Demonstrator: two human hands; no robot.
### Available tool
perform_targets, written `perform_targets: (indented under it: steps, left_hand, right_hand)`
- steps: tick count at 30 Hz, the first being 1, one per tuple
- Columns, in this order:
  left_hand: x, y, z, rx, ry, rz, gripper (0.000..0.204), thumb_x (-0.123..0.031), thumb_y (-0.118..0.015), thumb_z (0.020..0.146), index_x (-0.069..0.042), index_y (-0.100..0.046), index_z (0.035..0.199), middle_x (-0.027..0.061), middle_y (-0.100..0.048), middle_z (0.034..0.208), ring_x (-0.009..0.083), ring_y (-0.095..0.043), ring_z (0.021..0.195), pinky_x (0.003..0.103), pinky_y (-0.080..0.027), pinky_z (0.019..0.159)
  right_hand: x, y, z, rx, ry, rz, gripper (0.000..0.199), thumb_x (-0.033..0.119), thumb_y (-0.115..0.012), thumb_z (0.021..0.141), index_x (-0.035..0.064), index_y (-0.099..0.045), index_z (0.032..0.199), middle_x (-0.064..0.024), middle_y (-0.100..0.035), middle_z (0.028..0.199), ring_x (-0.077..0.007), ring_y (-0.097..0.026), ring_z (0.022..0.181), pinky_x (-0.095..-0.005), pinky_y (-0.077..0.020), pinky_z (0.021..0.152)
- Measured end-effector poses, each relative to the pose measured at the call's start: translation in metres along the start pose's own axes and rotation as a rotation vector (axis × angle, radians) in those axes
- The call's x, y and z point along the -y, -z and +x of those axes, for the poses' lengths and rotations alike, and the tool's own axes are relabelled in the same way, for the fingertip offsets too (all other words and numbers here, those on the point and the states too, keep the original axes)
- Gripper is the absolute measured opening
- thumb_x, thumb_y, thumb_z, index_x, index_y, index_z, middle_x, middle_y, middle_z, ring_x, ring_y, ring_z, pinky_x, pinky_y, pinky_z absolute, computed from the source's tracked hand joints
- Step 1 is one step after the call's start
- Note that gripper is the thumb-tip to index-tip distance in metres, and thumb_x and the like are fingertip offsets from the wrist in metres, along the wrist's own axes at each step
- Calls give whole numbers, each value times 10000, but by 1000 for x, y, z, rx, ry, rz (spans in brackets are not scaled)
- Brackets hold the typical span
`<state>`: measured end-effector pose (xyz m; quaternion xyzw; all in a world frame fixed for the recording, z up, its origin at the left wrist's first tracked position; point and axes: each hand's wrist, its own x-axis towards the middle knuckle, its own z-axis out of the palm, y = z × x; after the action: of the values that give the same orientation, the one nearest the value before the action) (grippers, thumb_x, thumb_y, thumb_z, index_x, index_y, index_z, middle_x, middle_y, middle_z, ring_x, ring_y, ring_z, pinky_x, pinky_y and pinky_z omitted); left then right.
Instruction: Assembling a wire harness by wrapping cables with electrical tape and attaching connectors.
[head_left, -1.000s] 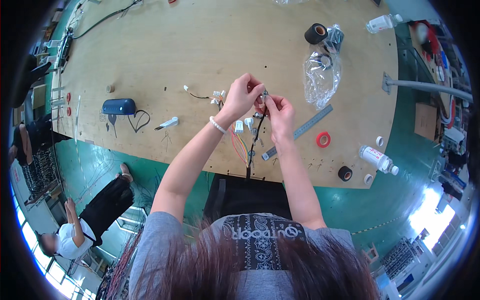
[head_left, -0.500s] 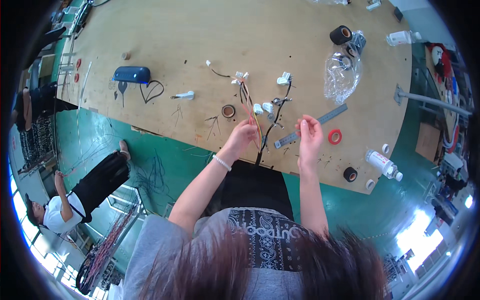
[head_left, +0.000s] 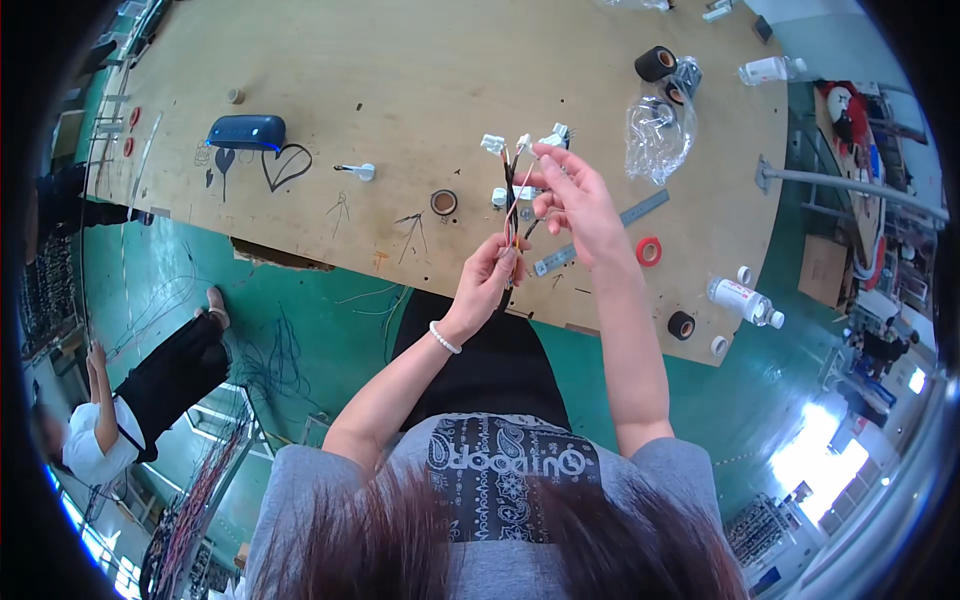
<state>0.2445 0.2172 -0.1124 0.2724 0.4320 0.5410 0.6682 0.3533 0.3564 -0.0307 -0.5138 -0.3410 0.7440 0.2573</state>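
Note:
My left hand (head_left: pixel 487 275) is closed around the lower part of a wire harness (head_left: pixel 511 205), with black, red and white wires rising from its grip. White connectors (head_left: pixel 493 144) sit at the upper ends of the wires. My right hand (head_left: pixel 585 210) is to the right of the bundle, its thumb and index finger pinched at a thin light wire beside a small white connector (head_left: pixel 524 143). Its other fingers curl loosely near the wires. Behind these fingertips lies another white connector (head_left: pixel 555 135). More white connectors (head_left: pixel 513 195) show low beside the bundle, partly covered.
A steel ruler (head_left: pixel 600 233), red tape roll (head_left: pixel 649 251), black tape roll (head_left: pixel 681 325) and bottle (head_left: pixel 742 301) lie to the right. Clear plastic wrap (head_left: pixel 660 140) lies farther back. Leftward are a brown-cored tape roll (head_left: pixel 443 203), white connector piece (head_left: pixel 357 172) and blue speaker (head_left: pixel 247 132). A person (head_left: pixel 120 420) stands left.
My right hand has moved up and left to the wires. My left hand has gathered the spread branches into an upright bundle. The view has shifted slightly.

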Motion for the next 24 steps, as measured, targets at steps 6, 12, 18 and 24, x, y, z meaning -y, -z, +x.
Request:
perform_targets:
  steps: [6,12,18,24]
  left_hand:
    - [-24,-5,3,60,-14,132,256,-176,-504,1007,-18,-485,1208,32,-606,872,95,-555,801,254,-455,755]
    - [-57,-26,36,-148,-229,133,305,-108,-552,975,-1,-421,1229,63,-637,888,125,-603,818,286,-501,765]
    - [-58,-38,42,-148,-69,-81,138,-119,-504,1004,-11,-438,1059,55,-619,814,83,-587,659,223,-493,575]
    - [-52,-44,40,-177,-65,-62,113,-127,-509,1003,-47,-433,982,15,-580,716,41,-496,582,196,-401,512]
  right_hand:
    - [-17,-3,-3,-147,129,70,297,170,-620,946,26,-578,1202,-74,-683,1000,-60,-587,701,-186,-474,524]
    - [-9,-13,-23,-215,241,66,217,86,-680,891,16,-614,1086,-59,-684,937,-66,-592,706,-205,-493,584]
    - [-14,-5,-31,-231,257,255,178,77,-672,896,20,-605,1052,-31,-647,861,-78,-599,693,-216,-504,608]
    - [-1,-4,-37,-337,723,-374,237,55,-663,898,-5,-603,1119,-24,-630,886,-87,-591,729,-228,-516,671]
